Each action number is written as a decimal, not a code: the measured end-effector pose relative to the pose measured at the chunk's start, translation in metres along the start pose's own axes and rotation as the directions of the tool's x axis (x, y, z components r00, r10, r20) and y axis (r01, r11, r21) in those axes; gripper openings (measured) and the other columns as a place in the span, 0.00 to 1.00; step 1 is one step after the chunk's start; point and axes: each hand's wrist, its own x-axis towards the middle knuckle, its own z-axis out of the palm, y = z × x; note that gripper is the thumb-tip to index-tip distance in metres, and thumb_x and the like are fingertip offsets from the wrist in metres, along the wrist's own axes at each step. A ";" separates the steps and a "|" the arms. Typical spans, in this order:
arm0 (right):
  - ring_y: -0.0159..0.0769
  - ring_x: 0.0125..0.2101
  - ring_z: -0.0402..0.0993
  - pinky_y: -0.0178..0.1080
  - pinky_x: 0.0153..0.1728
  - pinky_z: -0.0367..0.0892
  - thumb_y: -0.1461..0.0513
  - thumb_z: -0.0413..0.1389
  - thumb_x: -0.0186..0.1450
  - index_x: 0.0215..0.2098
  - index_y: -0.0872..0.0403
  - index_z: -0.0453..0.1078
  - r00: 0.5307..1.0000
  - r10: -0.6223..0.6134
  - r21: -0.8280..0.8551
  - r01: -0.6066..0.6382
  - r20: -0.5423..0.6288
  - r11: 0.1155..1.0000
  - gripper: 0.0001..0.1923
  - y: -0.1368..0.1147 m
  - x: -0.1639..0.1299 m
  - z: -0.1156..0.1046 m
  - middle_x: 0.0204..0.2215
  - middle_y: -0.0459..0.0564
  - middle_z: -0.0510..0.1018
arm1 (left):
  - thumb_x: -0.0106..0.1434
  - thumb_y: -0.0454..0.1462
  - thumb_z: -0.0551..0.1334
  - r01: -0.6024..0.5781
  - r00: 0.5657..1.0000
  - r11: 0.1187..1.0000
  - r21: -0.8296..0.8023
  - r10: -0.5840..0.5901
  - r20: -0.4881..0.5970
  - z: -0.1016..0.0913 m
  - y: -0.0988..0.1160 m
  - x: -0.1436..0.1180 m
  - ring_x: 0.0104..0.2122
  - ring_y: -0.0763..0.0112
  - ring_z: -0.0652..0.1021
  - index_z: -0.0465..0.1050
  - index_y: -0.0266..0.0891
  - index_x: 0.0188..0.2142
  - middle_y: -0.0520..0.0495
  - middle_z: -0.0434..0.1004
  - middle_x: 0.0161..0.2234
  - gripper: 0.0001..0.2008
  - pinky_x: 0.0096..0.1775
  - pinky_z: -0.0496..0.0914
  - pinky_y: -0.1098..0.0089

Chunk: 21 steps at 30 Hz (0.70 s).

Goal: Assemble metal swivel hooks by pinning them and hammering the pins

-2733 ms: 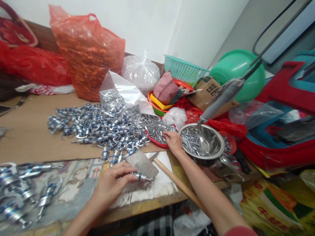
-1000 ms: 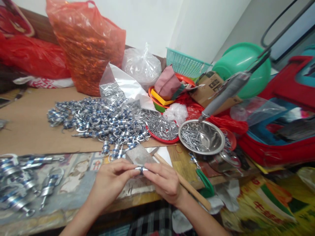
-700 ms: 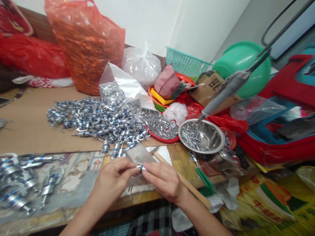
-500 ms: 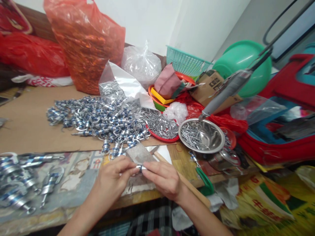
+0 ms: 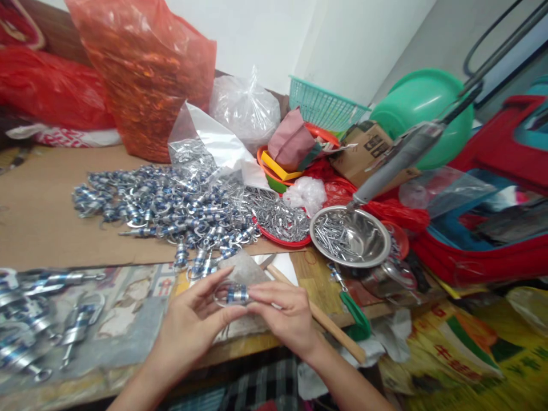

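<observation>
Cardboard sheet [image 5: 47, 228] covers the far table, catching the heap of blue-banded metal clips [image 5: 162, 205]. Steel bowl [image 5: 350, 237] at right keeps loose pins within reach. Near edge: left hand [image 5: 192, 325] and right hand [image 5: 285, 317] meet, fingertips pinching one shiny ringed clip [image 5: 233, 294] between them.

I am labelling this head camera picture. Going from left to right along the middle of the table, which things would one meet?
Pile of blue and silver metal parts → red tray of small silver pieces → steel bowl of pins → red plastic crate.
</observation>
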 end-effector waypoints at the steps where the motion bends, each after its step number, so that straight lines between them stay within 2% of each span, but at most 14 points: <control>1: 0.34 0.28 0.76 0.33 0.31 0.72 0.64 0.60 0.54 0.30 0.53 0.76 0.998 0.035 -0.011 -0.034 0.052 0.999 0.05 0.001 0.004 -0.002 0.28 0.50 0.80 | 0.42 0.38 0.67 0.018 1.000 0.999 -0.037 -0.018 0.005 0.000 -0.003 0.000 0.39 0.62 0.77 0.68 0.39 0.46 0.48 0.79 0.37 0.29 0.41 0.73 0.66; 2: 0.33 0.28 0.76 0.32 0.31 0.71 0.63 0.60 0.54 0.29 0.53 0.77 0.992 0.067 -0.055 -0.061 0.105 0.997 0.04 0.003 0.010 -0.005 0.27 0.49 0.80 | 0.42 0.38 0.68 0.034 0.999 0.997 -0.064 -0.033 0.008 0.000 -0.005 0.001 0.40 0.62 0.76 0.66 0.39 0.48 0.48 0.79 0.37 0.31 0.41 0.72 0.66; 4: 0.31 0.31 0.75 0.30 0.35 0.69 0.61 0.58 0.56 0.30 0.52 0.76 0.976 0.173 -0.292 -0.129 0.131 0.948 0.05 0.015 0.029 -0.017 0.29 0.46 0.80 | 0.44 0.38 0.67 0.069 0.997 0.992 -0.106 -0.067 0.025 0.000 -0.007 0.001 0.41 0.64 0.75 0.62 0.38 0.51 0.48 0.77 0.37 0.33 0.43 0.71 0.67; 5: 0.31 0.34 0.75 0.30 0.37 0.68 0.61 0.55 0.58 0.31 0.51 0.76 0.971 0.224 -0.438 -0.167 0.084 0.884 0.07 0.024 0.042 -0.024 0.32 0.46 0.79 | 0.44 0.38 0.67 0.084 0.996 0.989 -0.126 -0.079 0.038 0.000 -0.007 0.002 0.41 0.64 0.75 0.60 0.38 0.52 0.48 0.77 0.36 0.34 0.43 0.71 0.67; 6: 0.30 0.37 0.74 0.30 0.40 0.66 0.61 0.52 0.61 0.36 0.50 0.74 0.957 0.290 -0.619 -0.242 -0.024 0.747 0.10 0.035 0.055 -0.033 0.36 0.46 0.78 | 0.44 0.38 0.67 0.100 0.994 0.985 -0.143 -0.093 0.057 -0.001 -0.006 0.002 0.41 0.64 0.75 0.58 0.39 0.53 0.48 0.77 0.36 0.36 0.44 0.70 0.67; 8: 0.38 0.42 0.71 0.38 0.44 0.64 0.64 0.49 0.62 0.40 0.54 0.73 0.934 0.341 -0.703 -0.315 -0.109 0.638 0.12 0.060 0.079 -0.048 0.39 0.54 0.76 | 0.44 0.38 0.68 0.147 0.985 0.975 -0.164 -0.130 0.113 0.000 -0.004 0.003 0.40 0.64 0.75 0.55 0.39 0.54 0.48 0.76 0.35 0.38 0.43 0.70 0.66; 11: 0.48 0.41 0.72 0.45 0.42 0.63 0.69 0.54 0.55 0.32 0.57 0.75 0.895 0.427 -0.755 -0.368 -0.129 0.543 0.10 0.091 0.104 -0.058 0.33 0.59 0.78 | 0.44 0.37 0.68 0.228 0.961 0.960 -0.163 -0.195 0.198 0.000 0.000 0.004 0.38 0.63 0.75 0.52 0.39 0.54 0.47 0.75 0.34 0.40 0.40 0.70 0.66; 13: 0.49 0.41 0.71 0.46 0.42 0.62 0.72 0.54 0.52 0.30 0.57 0.75 0.882 0.455 -0.763 -0.378 -0.124 0.524 0.11 0.103 0.110 -0.057 0.32 0.59 0.77 | 0.45 0.36 0.67 0.254 0.947 0.952 -0.172 -0.209 0.242 0.000 0.001 0.006 0.35 0.64 0.76 0.50 0.40 0.55 0.48 0.74 0.33 0.40 0.38 0.70 0.67; 15: 0.48 0.42 0.70 0.44 0.44 0.61 0.73 0.54 0.51 0.31 0.55 0.75 0.882 0.458 -0.751 -0.378 -0.114 0.541 0.13 0.109 0.111 -0.057 0.35 0.57 0.77 | 0.44 0.35 0.68 0.268 0.938 0.945 -0.188 -0.211 0.276 -0.002 0.001 0.008 0.32 0.65 0.76 0.48 0.40 0.55 0.49 0.74 0.32 0.41 0.36 0.70 0.67; 18: 0.43 0.44 0.68 0.42 0.46 0.59 0.70 0.52 0.55 0.36 0.54 0.73 0.891 0.442 -0.694 -0.384 -0.106 0.609 0.13 0.109 0.108 -0.062 0.39 0.55 0.75 | 0.42 0.33 0.69 0.286 0.930 0.934 -0.212 -0.218 0.297 -0.006 -0.002 0.013 0.32 0.64 0.76 0.46 0.40 0.56 0.50 0.73 0.30 0.44 0.36 0.70 0.65; 21: 0.38 0.40 0.71 0.40 0.42 0.63 0.65 0.48 0.61 0.39 0.56 0.70 0.897 0.435 -0.591 -0.394 -0.080 0.704 0.12 0.097 0.096 -0.066 0.36 0.54 0.76 | 0.40 0.32 0.69 0.291 0.935 0.928 -0.233 -0.224 0.276 -0.008 -0.007 0.018 0.31 0.65 0.76 0.46 0.41 0.57 0.51 0.73 0.29 0.47 0.36 0.69 0.64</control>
